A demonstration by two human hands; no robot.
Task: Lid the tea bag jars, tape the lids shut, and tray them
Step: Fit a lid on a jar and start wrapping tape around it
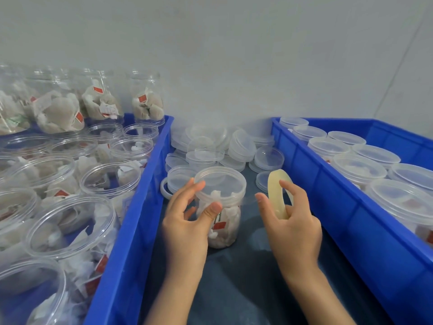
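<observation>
Jar (222,212), lidded and upright on the dark table between two blue trays, is gripped by the left hand (187,221), while the tape roll (278,194) is pinched just rightward in the right hand (293,221).

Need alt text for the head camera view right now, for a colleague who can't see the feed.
A person's left hand grips a lidded tea bag jar on a dark table while the right hand holds a tape roll beside its lid. A blue bin of open jars sits left, a blue tray of lidded jars right, loose lids behind.
</observation>
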